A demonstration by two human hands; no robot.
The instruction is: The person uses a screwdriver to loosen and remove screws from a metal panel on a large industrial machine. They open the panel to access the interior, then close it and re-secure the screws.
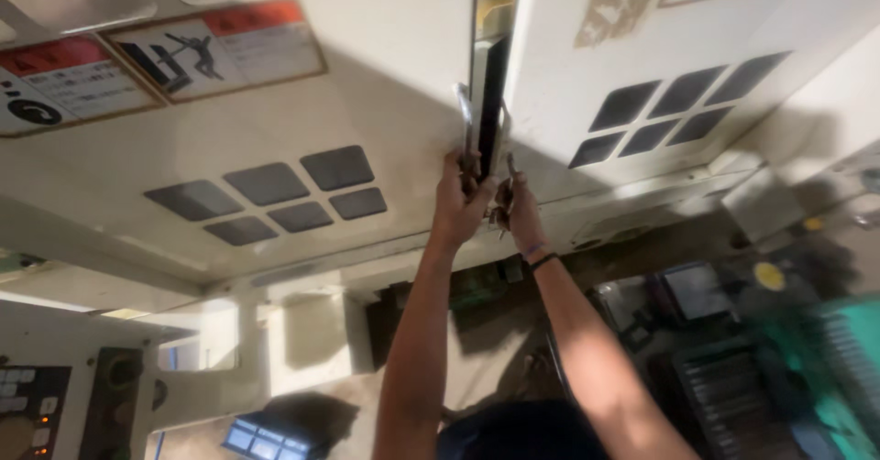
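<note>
Two metal door handles (469, 121) run along the dark gap between two cream machine doors, centre of view. Left hand (456, 205) grips the lower end of the left door's handle, fingers curled shut round it. Right hand (519, 208) sits just beside, on the right door's edge; fingers look closed on its handle (507, 162), but blurred, can't tell for sure. Black band on right wrist (541, 260). Left door (275, 103) w/ dark square windows (275, 194) & warning stickers (215, 48); right door (587, 48) same windows. Control panel (32, 405) lower left.
</note>
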